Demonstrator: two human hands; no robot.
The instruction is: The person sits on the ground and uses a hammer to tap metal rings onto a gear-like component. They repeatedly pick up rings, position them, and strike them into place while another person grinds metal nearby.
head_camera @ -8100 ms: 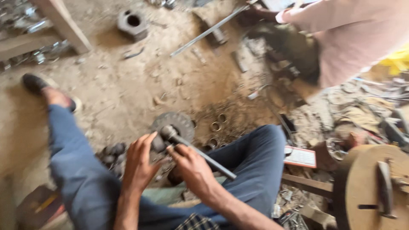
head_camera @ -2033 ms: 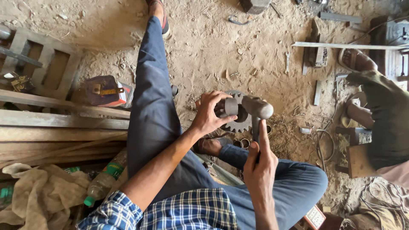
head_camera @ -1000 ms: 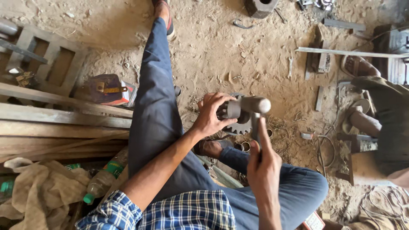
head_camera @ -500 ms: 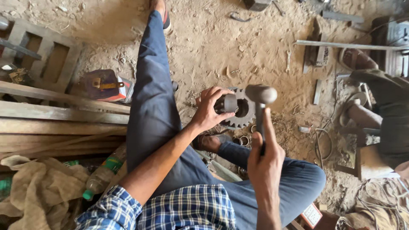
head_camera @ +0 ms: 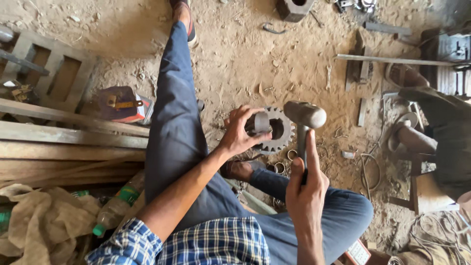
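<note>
Head view of a seated worker on a dirt workshop floor. The left hand [head_camera: 241, 132] is wrapped around a short metal cylinder [head_camera: 261, 122], possibly a drift or bushing, which is held against the bore of a toothed gear [head_camera: 280, 131]; the gear is propped between the legs, just above the ground. The right hand [head_camera: 305, 189] is clamped on the handle of a hammer [head_camera: 305, 117], thumb laid along the shaft, with the steel head raised just beside the gear. For a sound blow, the cylinder is best kept square to the bore, the fingers of the left hand kept clear of the struck end, and the hammer face brought down flat and centred. Small metal rings [head_camera: 279, 168] lie in the dust below; a plastic bottle [head_camera: 114, 210] and timber planks [head_camera: 64, 142] are seen at left.
</note>
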